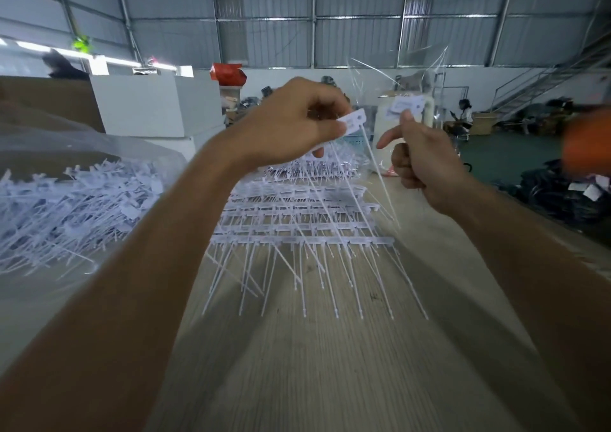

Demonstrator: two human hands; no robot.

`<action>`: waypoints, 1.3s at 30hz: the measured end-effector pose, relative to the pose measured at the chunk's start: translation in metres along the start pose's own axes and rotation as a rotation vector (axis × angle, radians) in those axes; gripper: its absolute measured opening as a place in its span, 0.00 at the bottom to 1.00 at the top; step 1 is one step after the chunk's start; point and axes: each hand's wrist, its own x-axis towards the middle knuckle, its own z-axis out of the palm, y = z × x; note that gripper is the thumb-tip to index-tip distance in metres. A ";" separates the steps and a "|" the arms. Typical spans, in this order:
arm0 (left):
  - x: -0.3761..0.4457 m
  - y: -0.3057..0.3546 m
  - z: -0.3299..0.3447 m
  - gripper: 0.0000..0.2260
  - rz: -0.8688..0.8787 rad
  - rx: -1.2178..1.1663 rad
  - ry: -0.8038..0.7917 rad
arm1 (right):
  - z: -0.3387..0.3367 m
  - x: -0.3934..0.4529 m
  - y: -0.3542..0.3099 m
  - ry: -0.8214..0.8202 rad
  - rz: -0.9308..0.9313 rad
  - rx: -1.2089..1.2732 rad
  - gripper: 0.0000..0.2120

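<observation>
The left hand [291, 127], in the middle of the frame, pinches the flat head of a white seal tag [353, 121] between thumb and fingers. The tag's thin tail slants down toward the lower right. Just right of it, the right hand [420, 163] has its lower fingers curled, its index finger pointing left and its thumb raised. It seems to pinch the bottom of a clear bag [413, 71] with a tag inside, though blur hides the contact. Below the hands, a stack of joined seal strips [297, 213] lies on the wooden table [297, 365], tails pointing toward the camera. A loose pile of seals [66, 206] lies at left, with white boxes [155, 104] behind it.
</observation>
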 end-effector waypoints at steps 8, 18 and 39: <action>-0.003 -0.007 -0.002 0.06 -0.015 -0.077 0.011 | 0.028 -0.013 -0.030 -0.360 -0.047 0.148 0.20; 0.001 -0.013 0.000 0.09 -0.140 0.114 0.128 | 0.033 -0.015 -0.028 -0.234 -0.102 0.213 0.13; 0.005 -0.010 -0.003 0.17 -0.309 -0.053 0.194 | 0.044 -0.022 -0.032 -0.120 -0.563 -0.372 0.12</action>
